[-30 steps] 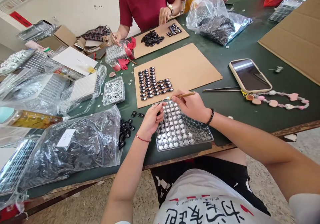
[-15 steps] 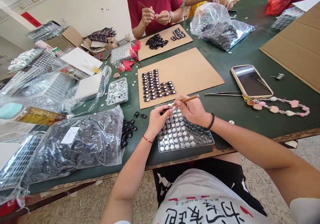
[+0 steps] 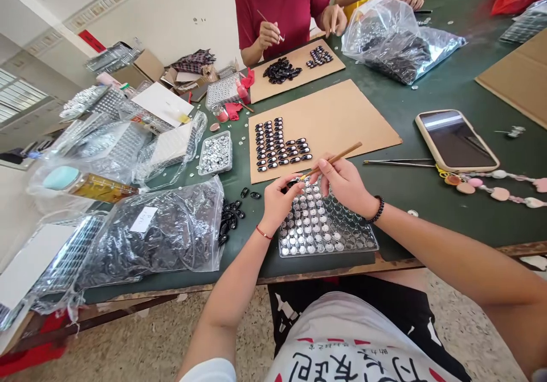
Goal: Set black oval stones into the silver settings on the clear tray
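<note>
My left hand pinches a small black piece above the far left corner of a clear tray of round silvery discs. In my right hand is a thin wooden-handled brush, its tip touching or very near the piece. Just beyond the hands, a cardboard sheet bears rows of black pieces with pale oval tops on its left part. Loose black pieces lie left of my left hand, beside a filled plastic bag.
A phone and tweezers lie to the right. A small box of discs, wrapped trays and a bottle crowd the left. Across the table, a person in red works at another cardboard sheet.
The view has shifted left, so things appear further right. The brush's handle now points more upward, and my right hand has turned slightly. One hand of the person in red has moved apart toward the table.
</note>
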Tool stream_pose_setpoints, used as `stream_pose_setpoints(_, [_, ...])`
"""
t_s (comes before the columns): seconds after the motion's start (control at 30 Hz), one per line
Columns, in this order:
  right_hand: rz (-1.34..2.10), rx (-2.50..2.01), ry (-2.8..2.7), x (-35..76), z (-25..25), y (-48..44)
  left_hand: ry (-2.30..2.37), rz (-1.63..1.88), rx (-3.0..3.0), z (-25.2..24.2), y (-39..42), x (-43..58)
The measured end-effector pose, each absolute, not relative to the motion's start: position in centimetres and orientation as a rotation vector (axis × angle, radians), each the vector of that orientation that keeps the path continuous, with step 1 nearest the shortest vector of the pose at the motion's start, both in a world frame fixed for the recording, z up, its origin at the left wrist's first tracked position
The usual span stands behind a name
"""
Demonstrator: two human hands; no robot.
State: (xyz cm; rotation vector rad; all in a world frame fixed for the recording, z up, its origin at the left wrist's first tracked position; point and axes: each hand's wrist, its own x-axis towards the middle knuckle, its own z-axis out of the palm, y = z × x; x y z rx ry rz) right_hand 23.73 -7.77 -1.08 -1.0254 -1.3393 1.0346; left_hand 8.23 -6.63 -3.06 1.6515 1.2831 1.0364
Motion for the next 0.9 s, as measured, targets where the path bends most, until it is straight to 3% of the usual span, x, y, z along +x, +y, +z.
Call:
stream_pose_setpoints(0.13, [1.009,-0.996,-1.219,24.4,-0.6,-7.5,1.259,1.147,1.479,-2.3,-5.0,6.4])
stream_pose_setpoints(0.27, [0.997,-0.986,-1.217,24.5,-0.6,-7.7,1.112,1.438,0.842,-1.7,-1.6,2.4])
stream_pose_setpoints(0.4, [1.016,-1.020,-1.300,23.9,-1.3,-8.1,1.115,1.376,0.465,-2.6,-0.4,1.2])
stream_pose_setpoints(0.53, [0.912,-1.074,-1.418,23.5,-2.0,-8.3,1.173,1.255,0.889,-3.3,-2.1,4.2])
stream_pose_setpoints(0.7, [0.541,-1.109,-1.723,23.8,-2.3,-8.3,1.260,0.887,1.511,-2.9,-5.0,6.8])
stream_pose_setpoints(0.9, [0.317,-1.045,-1.966,23.9,-2.6,-8.2,1.251,0.790,1.682,-2.5,-6.0,7.4])
